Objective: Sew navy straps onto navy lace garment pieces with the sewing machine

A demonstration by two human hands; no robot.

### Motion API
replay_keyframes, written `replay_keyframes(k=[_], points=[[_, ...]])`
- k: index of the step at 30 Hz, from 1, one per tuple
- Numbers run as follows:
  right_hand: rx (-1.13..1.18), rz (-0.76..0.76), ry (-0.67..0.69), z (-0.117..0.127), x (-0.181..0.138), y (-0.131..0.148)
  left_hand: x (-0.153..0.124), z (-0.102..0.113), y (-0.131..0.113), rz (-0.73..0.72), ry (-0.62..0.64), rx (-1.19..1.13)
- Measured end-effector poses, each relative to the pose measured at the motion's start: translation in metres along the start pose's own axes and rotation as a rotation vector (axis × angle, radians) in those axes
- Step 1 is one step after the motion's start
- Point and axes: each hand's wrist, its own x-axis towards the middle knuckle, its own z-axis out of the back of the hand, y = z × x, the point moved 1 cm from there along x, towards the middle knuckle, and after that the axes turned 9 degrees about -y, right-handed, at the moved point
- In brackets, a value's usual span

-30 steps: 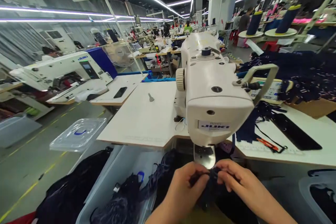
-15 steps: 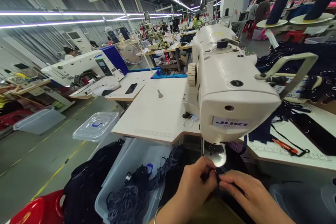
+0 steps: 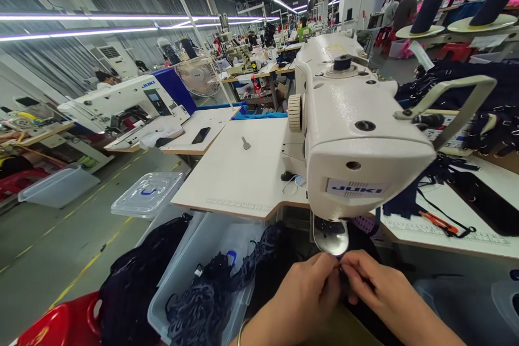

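Observation:
My left hand [image 3: 308,292] and my right hand [image 3: 375,292] meet fingertip to fingertip just below the metal plate [image 3: 331,238] under the head of a white JUKI sewing machine [image 3: 348,135]. Both pinch a small piece of dark navy fabric [image 3: 345,277] between thumb and fingers. Most of that piece is hidden by the fingers. More dark cloth hangs below and behind my hands.
A clear plastic bin [image 3: 194,270] of dark lace pieces stands at my left, beside a dark fabric heap [image 3: 133,286] and a red stool [image 3: 57,324]. The white table [image 3: 239,173] holds a small tool; orange snips [image 3: 440,223] lie at right. Other machines and people fill the hall.
The view swung right after the first frame, then settled. My fingertips have drawn closer together over the dark piece under the machine head.

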Motion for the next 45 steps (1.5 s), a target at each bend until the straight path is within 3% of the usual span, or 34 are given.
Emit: replay_keyframes(k=[4,8,10,12,17,20,22,23,27,29,32,39,45], points=[[0.062,-0.046,-0.058,0.002,0.001,0.002,0.004,0.011,-0.007,0.020,0.043,-0.173],[0.243,-0.150,0.148,0.008,0.004,0.005,0.005,0.020,-0.005,-0.078,0.024,-0.332],[0.300,-0.172,0.186,0.013,0.005,0.006,0.004,0.021,-0.005,-0.127,0.044,-0.392],[0.264,-0.138,0.124,0.019,0.006,0.006,0.004,0.020,-0.006,-0.101,0.028,-0.416],[-0.021,0.146,-0.081,0.028,0.013,0.004,0.007,0.014,-0.005,0.224,-0.084,-0.528],[-0.114,0.402,-0.354,0.032,0.013,0.003,0.009,0.013,-0.006,0.273,-0.076,-0.742],[-0.119,0.477,-0.539,0.031,0.008,0.000,0.010,0.013,-0.007,0.301,-0.090,-0.806],[-0.097,0.475,-0.550,0.029,0.005,-0.001,0.011,0.012,-0.007,0.331,-0.091,-0.824],[0.072,0.309,-0.239,0.009,-0.005,-0.008,0.011,0.007,-0.008,0.422,-0.078,-0.897],[0.177,0.184,-0.243,-0.001,-0.008,-0.010,0.012,0.002,-0.009,0.426,-0.069,-0.879],[0.320,0.068,-0.399,-0.007,-0.010,-0.008,0.010,-0.005,-0.008,0.386,-0.107,-0.762],[0.297,0.220,-0.497,-0.010,-0.013,-0.002,-0.001,-0.017,-0.006,0.219,-0.229,-0.372],[0.394,0.220,-0.488,-0.016,-0.010,-0.007,-0.006,-0.018,-0.005,-0.069,-0.337,-0.080]])
